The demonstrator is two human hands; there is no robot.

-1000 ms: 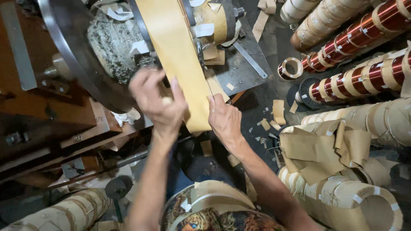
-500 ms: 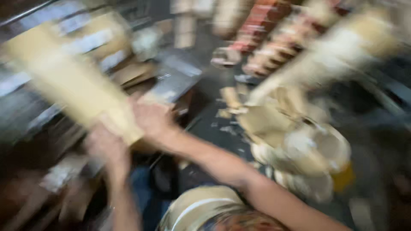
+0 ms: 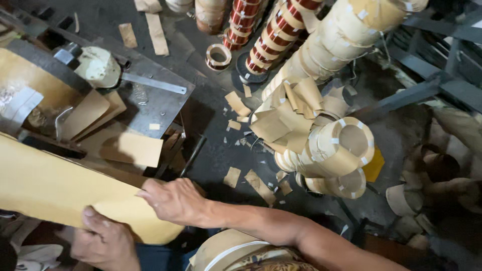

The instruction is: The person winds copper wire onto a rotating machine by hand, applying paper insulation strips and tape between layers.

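Below the frame's bottom edge, left hand point(image 3: 103, 241) partly cut off, gripping yellow paper strip point(image 3: 55, 188).

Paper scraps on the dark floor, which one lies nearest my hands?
The long tan scrap just beyond the right hand; the other scraps lie farther up the floor.

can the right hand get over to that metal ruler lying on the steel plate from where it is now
Probably yes. The right hand rests flat on the wide tan paper strip, and the metal ruler lies bare on the steel plate up ahead. Only loose paper pieces lie between, nothing upright, though leaving would free the strip.
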